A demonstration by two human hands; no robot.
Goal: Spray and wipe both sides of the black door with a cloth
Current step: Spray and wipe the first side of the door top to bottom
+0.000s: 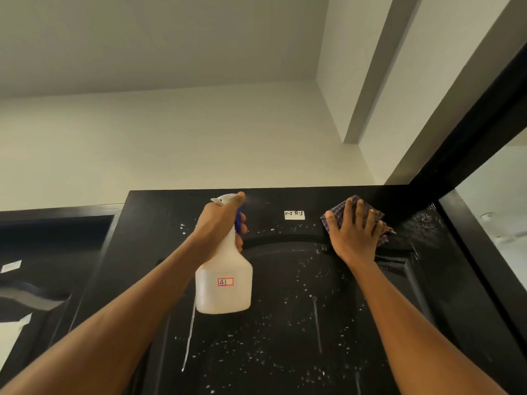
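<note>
Checked cloth: your right hand's fingers are lying straight and spread over the blue checked cloth, pressing it flat on the door near its top right corner.
Right hand: your right hand is covering most of the cloth; only the cloth's edges are showing around it.
Left fingers: your left fingers are curling round the neck and blue trigger of the spray bottle, with the forefinger lying along the top of the nozzle.
Left hand: your left hand is gripping the bottle upright, left of the cloth and well apart from it.
Bottle: it is a white plastic one, carrying a small red-framed label that reads 41, and it is hanging in front of the door's upper panel.
Black door: the black door is filling the lower middle of the view, dotted with white droplets and a few long runs of liquid.
Sticker: a white sticker is sitting on the door between your two hands, just under the top edge.
Right side: the black door frame is rising just beside the cloth, hemming in your right hand on that side.
Left side: a second dark door is standing beyond the left edge, with a pale tag on it.
Above: the white wall and ceiling are leaving open room over the door's top edge.
</note>
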